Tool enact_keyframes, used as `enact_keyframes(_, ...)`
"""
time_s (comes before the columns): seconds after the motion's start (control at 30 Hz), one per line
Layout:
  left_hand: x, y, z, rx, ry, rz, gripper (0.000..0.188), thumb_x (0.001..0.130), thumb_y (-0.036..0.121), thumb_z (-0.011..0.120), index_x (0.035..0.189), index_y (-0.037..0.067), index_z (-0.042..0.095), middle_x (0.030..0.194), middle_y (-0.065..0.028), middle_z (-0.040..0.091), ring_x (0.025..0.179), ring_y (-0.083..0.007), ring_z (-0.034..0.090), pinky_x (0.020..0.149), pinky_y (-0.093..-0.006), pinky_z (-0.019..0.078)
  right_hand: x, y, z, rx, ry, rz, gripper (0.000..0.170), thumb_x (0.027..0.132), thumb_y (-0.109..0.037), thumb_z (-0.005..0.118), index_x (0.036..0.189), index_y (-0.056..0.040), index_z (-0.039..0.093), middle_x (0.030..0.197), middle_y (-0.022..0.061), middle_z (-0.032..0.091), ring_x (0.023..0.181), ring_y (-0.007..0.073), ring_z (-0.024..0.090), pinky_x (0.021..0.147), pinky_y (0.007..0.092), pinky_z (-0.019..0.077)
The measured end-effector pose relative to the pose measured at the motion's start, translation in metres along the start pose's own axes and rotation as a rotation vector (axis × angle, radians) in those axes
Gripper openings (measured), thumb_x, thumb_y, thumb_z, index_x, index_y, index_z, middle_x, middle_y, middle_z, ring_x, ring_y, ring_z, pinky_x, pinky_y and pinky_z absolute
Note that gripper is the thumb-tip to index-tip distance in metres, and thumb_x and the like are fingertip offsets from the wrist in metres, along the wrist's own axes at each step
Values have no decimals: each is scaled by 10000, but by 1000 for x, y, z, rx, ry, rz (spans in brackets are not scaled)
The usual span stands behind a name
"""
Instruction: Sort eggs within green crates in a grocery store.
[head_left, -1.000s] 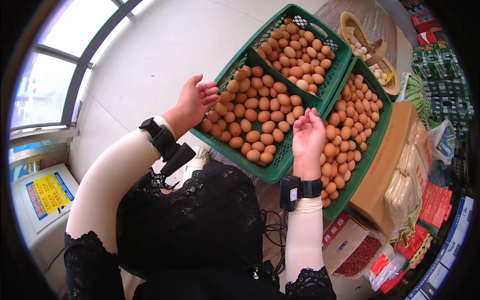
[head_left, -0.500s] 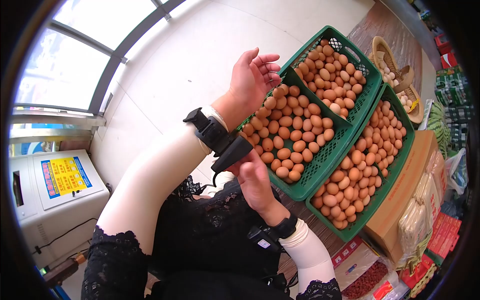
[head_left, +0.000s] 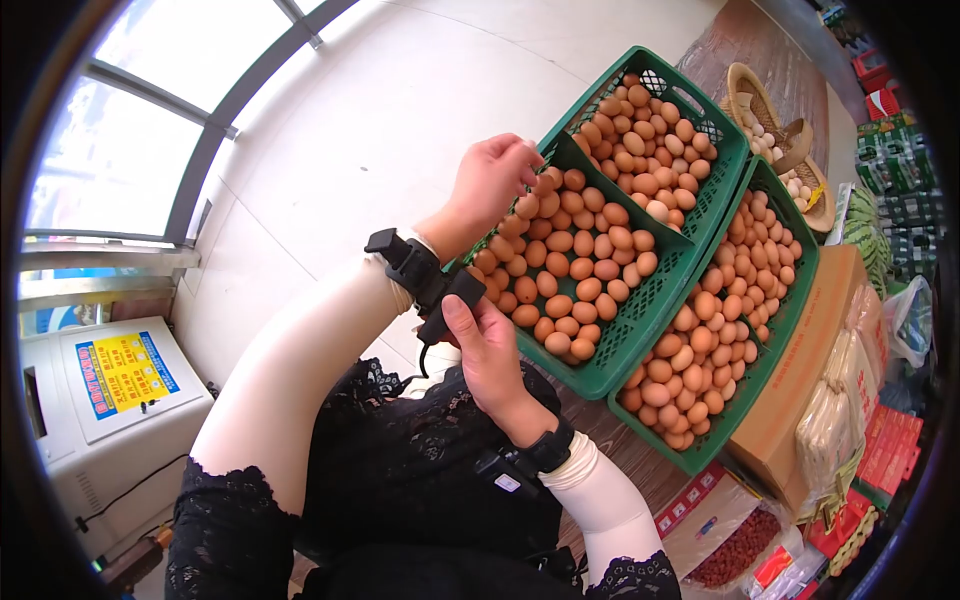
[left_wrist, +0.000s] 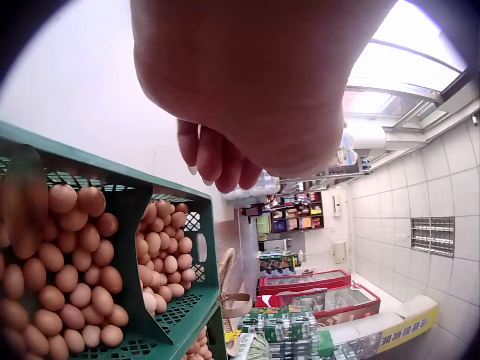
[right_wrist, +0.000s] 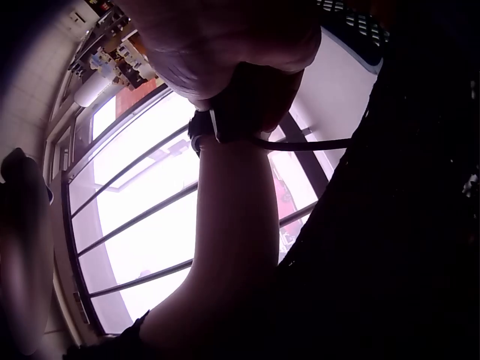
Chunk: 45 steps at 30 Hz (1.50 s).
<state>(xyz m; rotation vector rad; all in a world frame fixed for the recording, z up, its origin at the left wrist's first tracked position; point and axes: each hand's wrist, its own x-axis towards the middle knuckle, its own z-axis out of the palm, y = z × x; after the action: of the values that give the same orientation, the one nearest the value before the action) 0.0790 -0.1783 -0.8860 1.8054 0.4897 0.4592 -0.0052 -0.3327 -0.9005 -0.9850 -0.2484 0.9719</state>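
Note:
My left hand [head_left: 486, 192] is raised beside the left rim of a green plastic crate [head_left: 640, 300], its fingers loosely bent and nothing held in them. A black camera [head_left: 462, 290] is strapped to that wrist, with a short cable hanging from it. My right hand [head_left: 492, 362] grips this camera, thumb on top and fingers underneath. Dark in the right wrist view, the right hand [right_wrist: 225, 45] covers part of the camera. Brown eggs [head_left: 583, 268] fill both compartments of the crate, just beyond my hands.
A second green crate of eggs [head_left: 690, 350] stands alongside to the right, and a cardboard box [head_left: 790, 390] beyond it. Wicker baskets [head_left: 750, 95] with paler eggs sit at the back. A white machine [head_left: 100, 400] with a yellow-blue label is at left, near large windows [head_left: 130, 150].
My right hand has moved left from over the second crate to the left wrist and taken hold of the camera there. The left hand's fingers have bent more. The view has shifted.

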Motion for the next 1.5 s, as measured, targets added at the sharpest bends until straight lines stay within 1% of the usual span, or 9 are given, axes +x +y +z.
enact_keyframes(0.03,4,-4,1,-492,36,-413,225,952,208,473,876,49,613,703,-30,580,626,-154,544,652,-313,475,2,-3,0,7,-17,26,339,971,-349,574,1002,-12,585,881,16,619,802,70,587,732,243,506)
enact_keyframes(0.17,5,-18,-3,-803,56,-609,276,973,253,426,944,44,603,753,-15,581,673,-120,523,715,-279,464,4,1,-5,24,-95,85,365,997,-364,517,1123,-26,575,982,21,634,849,71,593,783,234,484)
enact_keyframes(0.33,3,-19,0,-619,76,-377,276,974,238,452,902,29,618,716,-18,581,643,-108,531,671,-260,466,19,-19,-19,114,244,121,530,999,-502,407,1194,-31,550,1113,67,594,1025,155,564,876,324,465)
enact_keyframes(0.5,-12,-9,20,-583,12,-191,302,981,237,458,865,15,626,690,-27,588,621,-93,537,627,-229,462,32,-66,-98,1085,287,-224,311,978,-277,491,1010,21,575,932,91,617,812,190,581,741,318,508)
enact_keyframes(0.73,-26,7,53,-644,-68,-248,329,984,277,458,838,28,615,691,-24,586,625,-94,526,630,-231,446,40,-103,-102,941,896,-138,223,966,-288,525,917,-76,577,775,16,574,684,108,514,622,262,444)
enact_keyframes(1.0,-28,-59,48,-521,-24,-346,326,970,290,481,876,12,621,724,-50,588,691,-136,551,706,-265,466,49,-78,-118,173,655,-351,104,929,-186,594,971,-91,579,823,8,607,650,69,528,564,204,433)
enact_keyframes(1.17,-38,-151,29,720,492,-461,423,978,354,394,1097,1,594,1015,-246,604,985,-398,569,928,-438,427,70,-70,-134,-267,465,-70,219,909,-190,626,1067,-48,574,878,18,601,727,79,563,611,202,465)
enact_keyframes(1.27,-47,-176,0,467,-70,-528,552,988,423,296,1198,-33,527,1085,-290,595,1038,-464,543,961,-467,406,100,-28,-167,-779,201,170,324,829,-185,704,1078,-6,599,950,61,635,868,154,624,745,299,524)
enact_keyframes(1.5,-49,-143,13,545,73,-700,669,991,471,222,967,-18,678,989,-284,648,1014,-460,584,922,-493,434,126,28,-173,-1393,-268,566,464,784,-153,732,1209,-38,585,1102,172,625,1055,289,605,878,359,503)
